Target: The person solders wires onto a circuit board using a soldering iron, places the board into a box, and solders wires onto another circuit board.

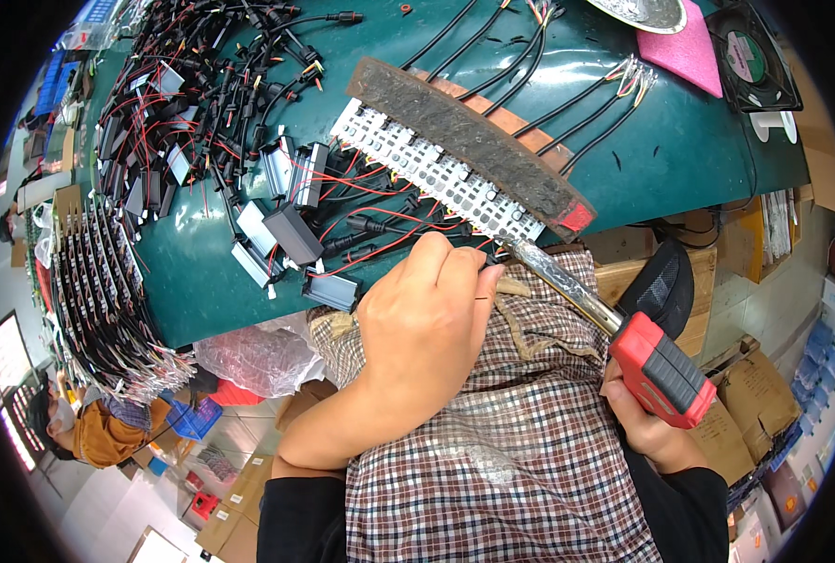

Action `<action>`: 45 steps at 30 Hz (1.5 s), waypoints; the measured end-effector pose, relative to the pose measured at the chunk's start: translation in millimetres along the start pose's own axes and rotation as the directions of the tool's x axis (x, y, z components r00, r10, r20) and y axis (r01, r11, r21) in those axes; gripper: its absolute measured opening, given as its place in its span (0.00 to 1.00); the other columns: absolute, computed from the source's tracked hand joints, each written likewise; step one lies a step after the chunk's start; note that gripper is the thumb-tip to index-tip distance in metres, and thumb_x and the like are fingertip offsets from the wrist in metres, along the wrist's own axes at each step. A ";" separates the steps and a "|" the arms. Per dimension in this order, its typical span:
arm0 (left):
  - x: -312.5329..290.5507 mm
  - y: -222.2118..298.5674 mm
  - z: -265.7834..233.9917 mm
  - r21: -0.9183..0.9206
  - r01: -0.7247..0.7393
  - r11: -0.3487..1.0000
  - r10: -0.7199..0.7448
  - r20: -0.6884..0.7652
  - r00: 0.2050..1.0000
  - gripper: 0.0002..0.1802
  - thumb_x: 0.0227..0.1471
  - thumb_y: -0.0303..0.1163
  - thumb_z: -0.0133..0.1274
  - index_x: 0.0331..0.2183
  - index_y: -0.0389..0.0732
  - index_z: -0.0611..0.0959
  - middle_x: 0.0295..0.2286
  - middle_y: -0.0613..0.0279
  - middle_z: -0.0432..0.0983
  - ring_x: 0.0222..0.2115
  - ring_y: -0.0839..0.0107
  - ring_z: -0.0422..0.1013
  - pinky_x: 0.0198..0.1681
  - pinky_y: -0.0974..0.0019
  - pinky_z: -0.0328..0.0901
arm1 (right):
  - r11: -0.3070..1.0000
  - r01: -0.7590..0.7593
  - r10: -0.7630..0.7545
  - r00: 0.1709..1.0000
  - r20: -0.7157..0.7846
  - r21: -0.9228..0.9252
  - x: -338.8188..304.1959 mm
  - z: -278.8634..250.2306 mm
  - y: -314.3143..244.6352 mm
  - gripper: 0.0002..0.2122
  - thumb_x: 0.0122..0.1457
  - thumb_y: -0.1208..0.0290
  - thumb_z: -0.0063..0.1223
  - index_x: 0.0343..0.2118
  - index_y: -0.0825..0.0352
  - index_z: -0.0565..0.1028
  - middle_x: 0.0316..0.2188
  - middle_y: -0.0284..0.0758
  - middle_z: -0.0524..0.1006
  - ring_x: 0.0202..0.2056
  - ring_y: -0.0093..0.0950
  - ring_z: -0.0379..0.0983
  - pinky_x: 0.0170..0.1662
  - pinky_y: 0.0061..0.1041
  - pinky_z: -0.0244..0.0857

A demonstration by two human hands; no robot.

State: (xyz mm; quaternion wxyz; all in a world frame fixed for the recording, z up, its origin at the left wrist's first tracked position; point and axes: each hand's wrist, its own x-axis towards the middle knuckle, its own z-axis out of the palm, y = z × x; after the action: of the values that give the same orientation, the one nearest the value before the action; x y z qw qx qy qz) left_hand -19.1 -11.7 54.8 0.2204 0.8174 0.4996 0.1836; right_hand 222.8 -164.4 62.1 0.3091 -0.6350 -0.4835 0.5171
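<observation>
My right hand (647, 424) grips the red and black handle of a soldering iron (567, 281). Its metal barrel slants up and left to the near right end of a row of small white circuit boards (436, 169). Just left of that end, my left hand (422, 314) is closed in a pinch. A small dark piece shows at its fingertips, but I cannot make out what it is. Along the far side of the boards lies a long dark bar (474, 141) with a red end. Red wires and black cables with connectors (370, 225) run out on the near side.
Grey metal housings (292, 235) and a heap of black cables (220, 103) cover the table's left. Black cables with bare ends (614, 84), pink foam (685, 52), a metal dish (647, 11) and a fan (750, 56) lie beyond. Wired strips (107, 291) hang at left; a person (122, 427) sits behind.
</observation>
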 end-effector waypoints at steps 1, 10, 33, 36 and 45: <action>0.1 0.1 -0.9 0.013 0.006 1.000 -0.006 0.023 1.000 0.10 0.48 0.28 0.69 0.31 0.39 0.83 0.26 0.61 0.71 0.22 0.64 0.73 0.24 0.61 0.67 | 1.000 -0.009 0.009 1.000 0.002 -0.001 0.1 -0.2 -0.9 0.12 0.52 0.77 0.66 0.40 0.71 0.80 0.30 0.39 0.80 0.30 0.38 0.80 0.34 0.33 0.72; 5.1 2.9 -5.9 0.007 0.011 1.000 -0.011 0.063 0.998 0.10 0.49 0.28 0.68 0.30 0.39 0.82 0.26 0.60 0.71 0.22 0.62 0.73 0.25 0.60 0.67 | 0.998 -0.064 0.065 0.997 0.037 -0.029 -1.6 -5.5 -7.0 0.12 0.50 0.78 0.65 0.40 0.71 0.81 0.32 0.41 0.81 0.32 0.39 0.81 0.36 0.32 0.73; 7.3 3.1 -8.4 0.005 0.035 0.999 -0.036 0.118 0.992 0.11 0.48 0.29 0.68 0.28 0.39 0.79 0.26 0.58 0.70 0.23 0.59 0.74 0.26 0.58 0.69 | 0.999 0.016 -0.015 1.000 0.023 -0.028 -0.9 -7.5 -6.1 0.12 0.50 0.79 0.64 0.39 0.70 0.81 0.28 0.38 0.79 0.28 0.37 0.79 0.32 0.32 0.70; 6.9 2.8 -8.1 0.006 0.040 0.999 -0.040 0.117 0.992 0.11 0.48 0.29 0.68 0.28 0.39 0.80 0.26 0.58 0.70 0.24 0.59 0.75 0.26 0.58 0.69 | 1.000 0.004 -0.004 1.000 0.014 -0.015 -2.3 -6.6 -4.8 0.12 0.50 0.79 0.64 0.39 0.69 0.81 0.28 0.38 0.80 0.27 0.36 0.78 0.32 0.32 0.70; 5.1 -1.3 -5.3 -0.007 0.072 0.997 -0.072 0.023 0.997 0.11 0.46 0.27 0.72 0.29 0.40 0.83 0.23 0.64 0.71 0.20 0.71 0.69 0.22 0.65 0.64 | 0.998 -0.062 0.062 0.998 0.019 0.021 -4.7 -8.2 -4.3 0.11 0.51 0.79 0.65 0.40 0.70 0.81 0.29 0.37 0.80 0.29 0.35 0.79 0.35 0.31 0.72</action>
State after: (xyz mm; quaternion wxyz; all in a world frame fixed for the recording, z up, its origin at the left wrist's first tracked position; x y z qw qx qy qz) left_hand -20.6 -5.7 58.9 0.2358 0.7999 0.5256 0.1684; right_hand 229.3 -166.5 69.9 0.2952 -0.6415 -0.4607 0.5376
